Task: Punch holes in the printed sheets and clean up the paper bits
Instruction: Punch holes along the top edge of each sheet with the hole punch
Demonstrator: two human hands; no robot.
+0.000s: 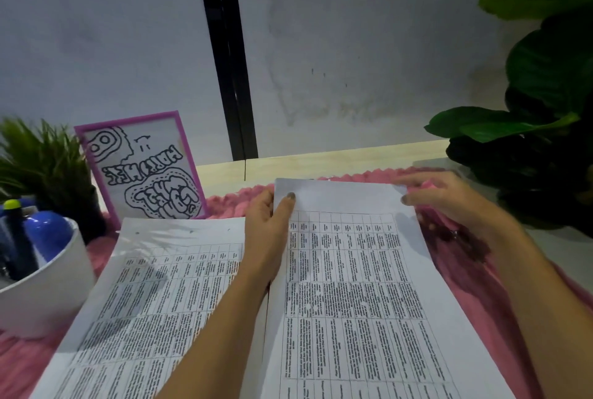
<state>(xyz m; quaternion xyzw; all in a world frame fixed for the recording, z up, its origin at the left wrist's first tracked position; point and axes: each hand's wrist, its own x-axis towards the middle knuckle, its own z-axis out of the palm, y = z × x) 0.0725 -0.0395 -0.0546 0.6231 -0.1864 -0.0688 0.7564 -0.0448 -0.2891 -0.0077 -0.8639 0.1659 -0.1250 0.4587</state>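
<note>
Two stacks of printed sheets with tables lie on a pink knitted mat (481,286). The left stack (144,302) lies flat and shows small punched holes near its far edge. My left hand (269,231) pinches the far left corner of the right stack (353,286), thumb on top. My right hand (449,199) holds the far right corner of the same stack, fingers curled over the edge and thumb tip on the paper. No hole punch is in view.
A white cup (41,289) with blue markers stands at the left. Behind it are a small green plant (41,161) and a purple-framed doodle picture (144,170). A large-leaved plant (529,142) fills the right. A grey wall rises behind the wooden desk edge (337,158).
</note>
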